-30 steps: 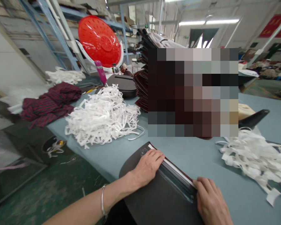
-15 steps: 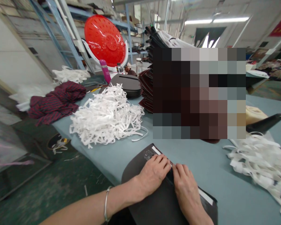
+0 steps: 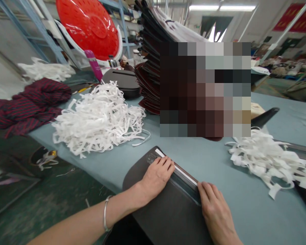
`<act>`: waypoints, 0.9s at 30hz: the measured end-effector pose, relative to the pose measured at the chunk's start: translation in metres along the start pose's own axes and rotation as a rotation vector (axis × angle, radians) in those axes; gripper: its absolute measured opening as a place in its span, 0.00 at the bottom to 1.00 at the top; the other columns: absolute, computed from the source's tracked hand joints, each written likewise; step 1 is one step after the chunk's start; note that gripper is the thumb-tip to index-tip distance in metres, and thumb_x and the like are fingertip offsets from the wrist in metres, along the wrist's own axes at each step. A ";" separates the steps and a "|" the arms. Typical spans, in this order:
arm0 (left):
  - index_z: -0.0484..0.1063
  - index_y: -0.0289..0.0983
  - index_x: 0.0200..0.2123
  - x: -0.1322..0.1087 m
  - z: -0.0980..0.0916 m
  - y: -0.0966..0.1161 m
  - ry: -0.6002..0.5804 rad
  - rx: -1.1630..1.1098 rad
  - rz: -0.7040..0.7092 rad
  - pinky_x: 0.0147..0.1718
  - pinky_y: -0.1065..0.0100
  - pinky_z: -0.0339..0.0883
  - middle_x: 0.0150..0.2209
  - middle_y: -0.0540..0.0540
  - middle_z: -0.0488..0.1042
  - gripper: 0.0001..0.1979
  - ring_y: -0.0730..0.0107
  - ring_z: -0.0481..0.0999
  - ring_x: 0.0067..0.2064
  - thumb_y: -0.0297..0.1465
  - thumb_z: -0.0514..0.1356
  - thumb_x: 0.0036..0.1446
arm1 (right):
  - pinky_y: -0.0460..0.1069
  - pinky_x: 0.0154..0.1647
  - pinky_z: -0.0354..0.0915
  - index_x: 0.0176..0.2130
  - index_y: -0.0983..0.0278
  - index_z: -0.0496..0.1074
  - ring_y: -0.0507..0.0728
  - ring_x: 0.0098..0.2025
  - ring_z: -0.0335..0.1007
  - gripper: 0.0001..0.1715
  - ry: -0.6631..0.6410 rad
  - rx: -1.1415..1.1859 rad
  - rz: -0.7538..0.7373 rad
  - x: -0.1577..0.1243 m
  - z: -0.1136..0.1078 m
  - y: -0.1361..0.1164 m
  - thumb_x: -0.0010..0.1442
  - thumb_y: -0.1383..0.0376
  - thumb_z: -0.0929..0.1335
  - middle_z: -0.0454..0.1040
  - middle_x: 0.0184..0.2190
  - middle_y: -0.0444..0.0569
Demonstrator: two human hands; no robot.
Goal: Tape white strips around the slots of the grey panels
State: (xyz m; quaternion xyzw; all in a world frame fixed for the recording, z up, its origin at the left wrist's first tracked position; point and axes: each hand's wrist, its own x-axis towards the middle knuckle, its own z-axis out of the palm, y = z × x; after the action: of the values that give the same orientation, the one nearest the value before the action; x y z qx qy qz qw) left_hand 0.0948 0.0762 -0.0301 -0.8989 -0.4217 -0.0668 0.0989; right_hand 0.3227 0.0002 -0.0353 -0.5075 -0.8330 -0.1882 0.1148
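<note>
A dark leather panel [image 3: 165,214] with a rounded end lies on the table, and a narrow white strip [image 3: 177,169] runs along its upper edge. My left hand [image 3: 156,177] rests on the panel, fingertips at the strip. My right hand [image 3: 215,211] presses down at the strip's near-right end, with its fingers on the panel's edge. Strips of white paper or tape lie in a loose pile [image 3: 99,119] left of the panel, and another pile [image 3: 267,160] lies to its right.
A pixelated block [image 3: 205,90] hides the middle of the far side. Left of it rises a stack of dark leather panels [image 3: 148,81]. Beyond are a red round basket [image 3: 89,29] and a pink bottle [image 3: 93,64]. Striped dark red cloth [image 3: 28,105] lies at the blue-grey table's left edge [image 3: 66,160].
My right hand has slid along the strip, away from my left hand, toward the near-right end. The view has shifted, so everything sits higher and further left.
</note>
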 end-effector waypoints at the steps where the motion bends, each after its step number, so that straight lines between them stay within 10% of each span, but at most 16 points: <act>1: 0.63 0.32 0.53 0.000 0.000 0.000 0.000 0.003 0.000 0.51 0.59 0.63 0.52 0.40 0.69 0.16 0.60 0.67 0.54 0.24 0.51 0.62 | 0.55 0.42 0.68 0.48 0.72 0.65 0.62 0.44 0.63 0.18 0.004 -0.001 -0.001 -0.006 -0.001 0.003 0.60 0.76 0.58 0.68 0.42 0.58; 10: 0.66 0.37 0.49 -0.007 -0.006 -0.015 0.128 -0.368 -0.127 0.52 0.61 0.61 0.48 0.45 0.70 0.15 0.66 0.67 0.51 0.22 0.49 0.61 | 0.54 0.33 0.61 0.31 0.62 0.66 0.60 0.35 0.63 0.09 -0.004 0.054 0.058 -0.016 -0.006 0.026 0.63 0.65 0.61 0.68 0.30 0.50; 22: 0.68 0.38 0.45 -0.017 0.000 -0.046 0.139 -0.399 -0.290 0.49 0.60 0.62 0.42 0.45 0.70 0.12 0.63 0.67 0.47 0.23 0.48 0.62 | 0.50 0.40 0.61 0.44 0.66 0.70 0.56 0.40 0.63 0.14 -0.020 0.416 0.132 0.131 0.043 -0.045 0.62 0.73 0.60 0.70 0.38 0.51; 27: 0.63 0.37 0.52 -0.018 -0.001 -0.046 0.106 -0.405 -0.316 0.52 0.58 0.60 0.52 0.43 0.67 0.18 0.62 0.64 0.52 0.21 0.49 0.60 | 0.50 0.39 0.60 0.39 0.65 0.72 0.57 0.38 0.61 0.15 -0.020 0.375 0.105 0.148 0.051 -0.067 0.61 0.76 0.59 0.69 0.36 0.52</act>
State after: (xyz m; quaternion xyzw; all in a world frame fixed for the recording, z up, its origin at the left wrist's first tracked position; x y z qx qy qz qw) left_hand 0.0483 0.0914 -0.0267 -0.8187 -0.5289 -0.2114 -0.0731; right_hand 0.1949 0.1131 -0.0383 -0.5217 -0.8270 -0.0184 0.2088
